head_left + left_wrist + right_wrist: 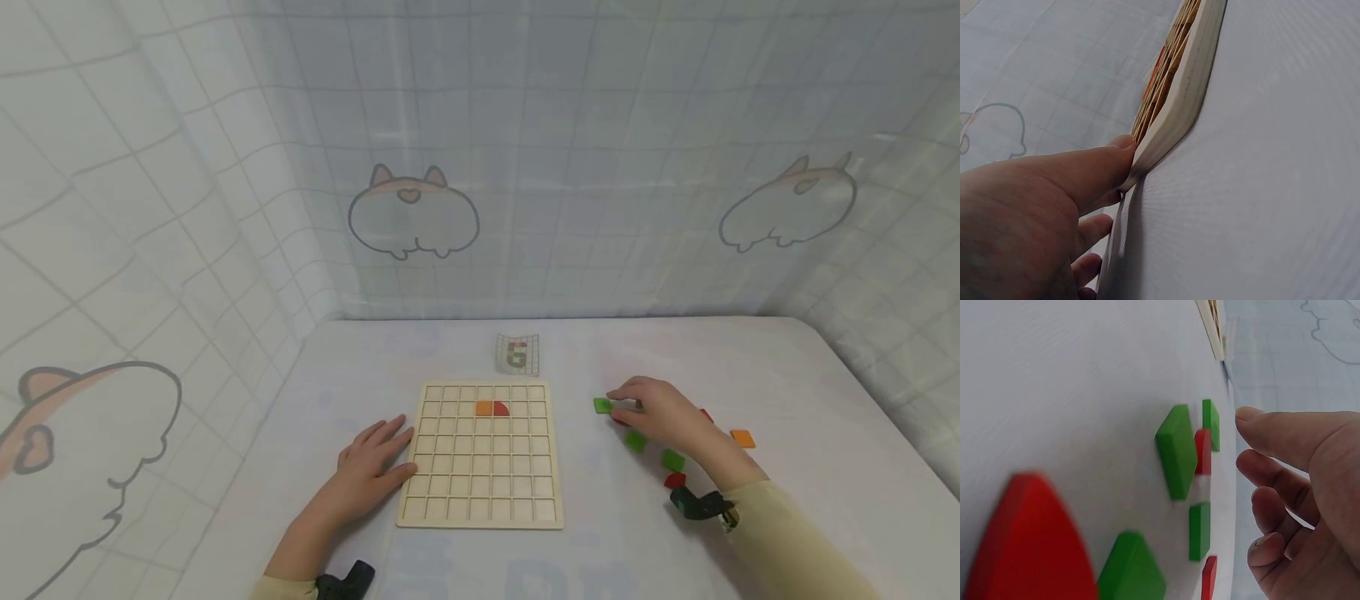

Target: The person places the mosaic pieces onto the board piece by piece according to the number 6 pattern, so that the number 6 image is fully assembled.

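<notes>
A wooden grid board (480,487) lies flat on the table. An orange square tile (484,408) and a red quarter-round tile (501,409) sit side by side in its second row. My left hand (367,471) rests at the board's left edge, its thumb touching the rim in the left wrist view. To the right of the board, my right hand (660,412) is over loose tiles, thumb and forefinger apart beside a green square tile (602,406). Nothing shows between those fingers in the right wrist view. The hand partly hides a red tile (1203,453).
Other loose tiles lie below and beside the right hand: green ones (673,460), a red one (675,480) and an orange square (742,438). A small pattern card (517,355) with a G-like figure lies behind the board. Patterned curtains (570,183) enclose the table.
</notes>
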Motion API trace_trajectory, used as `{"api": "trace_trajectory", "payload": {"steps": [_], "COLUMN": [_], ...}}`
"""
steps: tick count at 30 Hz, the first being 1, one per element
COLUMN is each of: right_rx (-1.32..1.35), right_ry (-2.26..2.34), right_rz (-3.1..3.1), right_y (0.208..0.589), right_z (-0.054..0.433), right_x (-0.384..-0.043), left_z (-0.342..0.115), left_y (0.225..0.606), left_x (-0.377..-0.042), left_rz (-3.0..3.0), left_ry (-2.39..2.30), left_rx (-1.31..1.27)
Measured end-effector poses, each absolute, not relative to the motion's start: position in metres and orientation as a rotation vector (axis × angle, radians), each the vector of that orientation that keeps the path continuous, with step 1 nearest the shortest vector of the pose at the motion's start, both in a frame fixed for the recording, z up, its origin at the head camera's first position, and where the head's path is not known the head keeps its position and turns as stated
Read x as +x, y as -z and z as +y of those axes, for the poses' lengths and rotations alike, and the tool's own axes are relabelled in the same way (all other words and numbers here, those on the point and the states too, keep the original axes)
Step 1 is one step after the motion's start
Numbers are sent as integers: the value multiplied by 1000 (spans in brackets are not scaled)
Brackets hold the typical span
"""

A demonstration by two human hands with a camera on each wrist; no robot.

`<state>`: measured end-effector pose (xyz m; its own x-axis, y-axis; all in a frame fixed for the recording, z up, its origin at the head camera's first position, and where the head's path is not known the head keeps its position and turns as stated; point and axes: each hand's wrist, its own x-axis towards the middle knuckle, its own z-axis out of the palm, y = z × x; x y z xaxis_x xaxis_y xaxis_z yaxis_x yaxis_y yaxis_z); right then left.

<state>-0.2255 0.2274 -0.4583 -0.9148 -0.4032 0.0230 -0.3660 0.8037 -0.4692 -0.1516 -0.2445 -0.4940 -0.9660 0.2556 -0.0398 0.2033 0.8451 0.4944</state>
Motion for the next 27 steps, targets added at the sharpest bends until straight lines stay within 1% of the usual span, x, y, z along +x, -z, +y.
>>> {"api": "trace_trajectory", "payload": {"steps": [9, 17, 27], "right_rx": [-641, -652, -606], "right_ry": [731, 638, 662], "right_rz": [2836, 2868, 2889], "right_y": [461, 467, 471], "right_z": [236, 236, 235], "right_x": [-220, -220, -216], "left_z": [-245, -244, -244], "left_y": [494, 493, 493], "left_x": [-152, -151, -152], "left_rz": [2919, 2913, 2918], "left_ry": [-771, -791, -781], "left_rx": [367, 375, 379]}}
